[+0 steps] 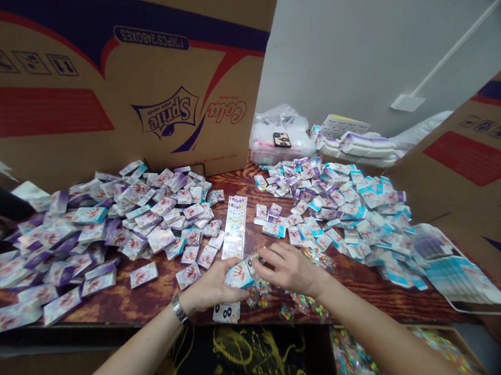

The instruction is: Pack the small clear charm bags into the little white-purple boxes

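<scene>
My left hand (215, 287), with a metal watch on its wrist, grips a small blue-and-white cardboard box (241, 273) printed with a hand picture. At the upper right end of this box the fingers of my right hand (283, 266) are bent and closed together; something small with black and white shows there, but I cannot make out what they hold. Beneath my left hand lies a long strip of stickers (235, 232), its near end marked with black rings. Small clear bags of coloured candy (260, 294) lie under and beside my right hand.
Piles of similar small boxes cover the table's left (147, 215) and right (343, 199). Large cartons (123, 112) (477, 156) stand at both sides. A phone (282, 139) rests on a plastic-wrapped pack at the back. Below the table's edge is a carton of candy bags (367, 364).
</scene>
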The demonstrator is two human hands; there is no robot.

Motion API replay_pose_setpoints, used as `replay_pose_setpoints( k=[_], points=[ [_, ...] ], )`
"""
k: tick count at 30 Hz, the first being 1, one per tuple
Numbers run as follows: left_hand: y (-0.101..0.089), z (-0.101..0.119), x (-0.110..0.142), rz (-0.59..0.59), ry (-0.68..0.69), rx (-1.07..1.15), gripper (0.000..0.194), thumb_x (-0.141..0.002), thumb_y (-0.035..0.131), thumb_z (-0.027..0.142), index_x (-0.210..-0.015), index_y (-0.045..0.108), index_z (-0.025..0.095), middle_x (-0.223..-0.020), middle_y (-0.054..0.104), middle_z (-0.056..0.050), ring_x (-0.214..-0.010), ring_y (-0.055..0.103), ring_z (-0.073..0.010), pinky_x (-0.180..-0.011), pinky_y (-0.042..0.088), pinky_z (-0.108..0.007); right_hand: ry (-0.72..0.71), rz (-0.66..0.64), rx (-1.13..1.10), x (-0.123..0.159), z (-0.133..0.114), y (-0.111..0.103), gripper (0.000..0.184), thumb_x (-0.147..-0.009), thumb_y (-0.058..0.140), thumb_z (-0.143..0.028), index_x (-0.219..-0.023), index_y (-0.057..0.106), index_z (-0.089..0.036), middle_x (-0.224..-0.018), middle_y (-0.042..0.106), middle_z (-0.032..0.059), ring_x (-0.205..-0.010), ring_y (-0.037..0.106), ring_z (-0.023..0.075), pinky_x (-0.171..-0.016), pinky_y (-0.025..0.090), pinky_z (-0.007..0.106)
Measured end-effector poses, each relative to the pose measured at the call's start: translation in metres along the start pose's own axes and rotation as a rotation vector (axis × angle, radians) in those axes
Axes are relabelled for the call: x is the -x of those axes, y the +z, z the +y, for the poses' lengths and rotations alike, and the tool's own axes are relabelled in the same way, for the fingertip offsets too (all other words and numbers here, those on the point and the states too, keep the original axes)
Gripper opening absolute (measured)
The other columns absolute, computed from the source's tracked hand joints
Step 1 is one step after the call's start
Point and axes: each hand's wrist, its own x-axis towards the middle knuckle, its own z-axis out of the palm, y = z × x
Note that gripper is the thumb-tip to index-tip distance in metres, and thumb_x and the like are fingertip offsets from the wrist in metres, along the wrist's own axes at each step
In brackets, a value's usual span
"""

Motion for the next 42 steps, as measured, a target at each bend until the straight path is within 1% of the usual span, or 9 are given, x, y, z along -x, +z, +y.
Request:
replay_pose_setpoints(
  k=[4,9,12,15,22,27,32,36,42],
  points=[
    [-0.002,-0.001,-0.001,0.097,0.028,-0.007,0.046,-0.064,0.066,0.021,-0.107,0.05,0.014,-0.099,0.058,-0.003,-0.087,0.052,-0.0171,-0.08,0.043,-0.029,-0.035,0.037,-0.043,0.003,-0.004,0.002,0.019,-0.087,0.05,-0.014,-0.1,0.06,-0.023,-0.092,0.064,0.0049,-0.069,0.053,0.0146,-0.06,0.046,0.029],
    [0.001,-0.01,-0.002,0.133,0.113,-0.231,0.033,-0.073,0.062,0.027,-0.102,0.053,0.016,-0.091,0.058,-0.002,-0.085,0.053,-0.0176,-0.081,0.044,-0.032,0.06,0.013,-0.211,0.002,-0.01,0.002,0.026,-0.087,0.046,-0.009,-0.107,0.059,-0.018,-0.095,0.063,0.009,-0.079,0.057,0.0171,-0.07,0.051,0.031],
    [0.005,-0.016,-0.001,0.248,0.225,-0.495,0.036,-0.076,0.061,0.03,-0.109,0.055,0.018,-0.093,0.055,-0.004,-0.089,0.052,-0.0201,-0.083,0.043,-0.035,0.221,-0.03,-0.43,-0.003,-0.014,0.0,0.028,-0.086,0.044,-0.008,-0.109,0.057,-0.015,-0.106,0.059,0.0124,-0.096,0.056,0.0192,-0.08,0.051,0.032],
    [0.01,-0.023,0.001,0.313,0.293,-0.65,0.042,-0.079,0.059,0.03,-0.119,0.051,0.02,-0.096,0.053,-0.006,-0.091,0.052,-0.0212,-0.081,0.045,-0.035,0.385,-0.026,-0.703,-0.007,-0.018,-0.002,0.025,-0.085,0.048,-0.013,-0.108,0.057,-0.017,-0.11,0.056,0.0109,-0.099,0.056,0.0176,-0.083,0.05,0.03],
    [0.021,-0.036,0.005,0.381,0.372,-0.789,0.056,-0.085,0.051,0.025,-0.136,0.029,0.02,-0.113,0.049,-0.012,-0.104,0.049,-0.0243,-0.087,0.045,-0.041,0.88,0.264,-0.915,-0.007,-0.043,0.026,0.012,-0.085,0.051,-0.017,-0.094,0.058,-0.02,-0.092,0.058,0.0053,-0.084,0.058,0.0168,-0.071,0.051,0.029],
    [0.023,-0.038,0.005,0.406,0.381,-0.798,0.058,-0.082,0.049,0.014,-0.136,0.027,0.02,-0.114,0.048,-0.012,-0.105,0.049,-0.024,-0.089,0.045,-0.042,1.076,0.409,-0.983,-0.01,-0.063,0.04,0.008,-0.085,0.053,-0.023,-0.091,0.058,-0.019,-0.088,0.056,0.0052,-0.077,0.058,0.0161,-0.065,0.051,0.027],
    [0.025,-0.039,0.006,0.438,0.408,-0.848,0.059,-0.08,0.048,0.011,-0.135,0.03,0.019,-0.115,0.048,-0.012,-0.107,0.048,-0.0248,-0.09,0.046,-0.041,1.111,0.35,-0.978,-0.014,-0.065,0.035,0.006,-0.083,0.055,-0.021,-0.082,0.06,-0.018,-0.078,0.06,0.0025,-0.072,0.059,0.0159,-0.065,0.049,0.027],
    [0.027,-0.039,0.006,0.449,0.418,-0.913,0.059,-0.08,0.047,0.01,-0.136,0.03,0.017,-0.116,0.049,-0.014,-0.11,0.047,-0.0265,-0.092,0.045,-0.043,1.129,0.258,-1.002,-0.013,-0.063,0.033,0.008,-0.083,0.054,-0.019,-0.087,0.06,-0.019,-0.08,0.065,0.002,-0.074,0.061,0.0165,-0.067,0.05,0.027],
    [0.023,-0.033,0.005,0.469,0.409,-0.815,0.059,-0.079,0.046,0.008,-0.135,0.03,0.017,-0.114,0.048,-0.013,-0.108,0.048,-0.0238,-0.092,0.045,-0.04,0.724,0.23,-0.727,-0.004,-0.063,0.022,0.024,-0.087,0.048,-0.015,-0.11,0.054,-0.02,-0.096,0.064,0.0074,-0.094,0.054,0.0222,-0.08,0.048,0.037]
  ],
)
